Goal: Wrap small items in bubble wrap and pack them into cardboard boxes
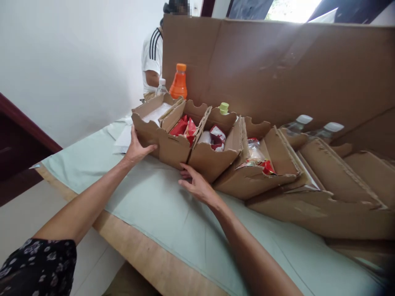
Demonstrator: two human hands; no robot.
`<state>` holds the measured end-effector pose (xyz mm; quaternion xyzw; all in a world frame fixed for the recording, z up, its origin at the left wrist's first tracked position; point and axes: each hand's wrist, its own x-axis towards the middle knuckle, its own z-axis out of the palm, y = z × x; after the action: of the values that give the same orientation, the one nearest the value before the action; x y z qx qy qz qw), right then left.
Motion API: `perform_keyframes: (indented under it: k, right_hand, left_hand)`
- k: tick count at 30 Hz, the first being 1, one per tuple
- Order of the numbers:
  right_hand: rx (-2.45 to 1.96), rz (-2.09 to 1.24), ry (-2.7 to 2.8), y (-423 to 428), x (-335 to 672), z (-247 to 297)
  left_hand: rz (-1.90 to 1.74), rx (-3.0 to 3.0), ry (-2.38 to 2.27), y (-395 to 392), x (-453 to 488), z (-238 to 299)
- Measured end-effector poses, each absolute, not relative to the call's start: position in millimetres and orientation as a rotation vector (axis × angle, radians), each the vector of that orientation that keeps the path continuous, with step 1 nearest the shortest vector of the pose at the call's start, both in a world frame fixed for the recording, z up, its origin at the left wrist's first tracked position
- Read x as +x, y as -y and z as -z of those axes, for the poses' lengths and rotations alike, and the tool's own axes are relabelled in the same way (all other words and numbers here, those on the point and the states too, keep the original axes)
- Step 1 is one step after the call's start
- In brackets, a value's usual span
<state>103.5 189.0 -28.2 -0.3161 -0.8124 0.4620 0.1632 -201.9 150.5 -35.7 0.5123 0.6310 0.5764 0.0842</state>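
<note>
My left hand [138, 150] spans the near left corner of the leftmost cardboard box [145, 133], its thumb along the front and its fingers up the left side. My right hand [197, 186] has its fingers loosely stretched, the tips at the lower front edge where two boxes meet; nothing shows in its grasp. Behind the left hand, the box holds something clear and flat. Beside it, a compartment contains red packets [184, 126]. Further right, another cardboard box [212, 162] has a red and white packet [217, 137] in it.
More cardboard boxes [271, 181] run to the right. Behind stand an orange bottle [179, 84], a green cap [224, 108], white-capped bottles [330, 129] and a tall cardboard panel [262, 65]. A person [152, 57] is beyond. Pale green cloth [160, 201] covers the table.
</note>
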Motion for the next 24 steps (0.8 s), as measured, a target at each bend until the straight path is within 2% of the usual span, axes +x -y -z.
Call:
perform_keyframes:
  k: [5, 8, 11, 14, 17, 21, 24]
  right_hand:
    - [-0.926, -1.272, 2.3, -191, 90, 29]
    - [-0.911, -1.253, 2.276, -188, 83, 29]
    - [-0.91, -1.258, 2.248, -178, 89, 33]
    - [-0.93, -1.264, 2.23, -166, 113, 35]
    - [-0.97, -1.231, 2.173, -165, 140, 31]
    - [-0.989, -1.271, 2.101, -167, 164, 29]
    - [-0.98, -1.321, 2.089, -145, 189, 37]
  left_hand:
    - [-1.713, 1.45, -1.912, -163, -205, 35]
    - [-1.703, 1.396, -2.1, -141, -185, 40]
    - [-1.66, 1.668, -2.229, -106, -147, 46]
    - [-1.366, 2.081, -2.073, -84, -108, 50]
    - [-1.026, 2.19, -1.894, -92, -85, 49]
    - [-0.906, 2.151, -1.939, -115, -67, 47]
    - [-0.862, 2.178, -1.93, -102, -50, 54]
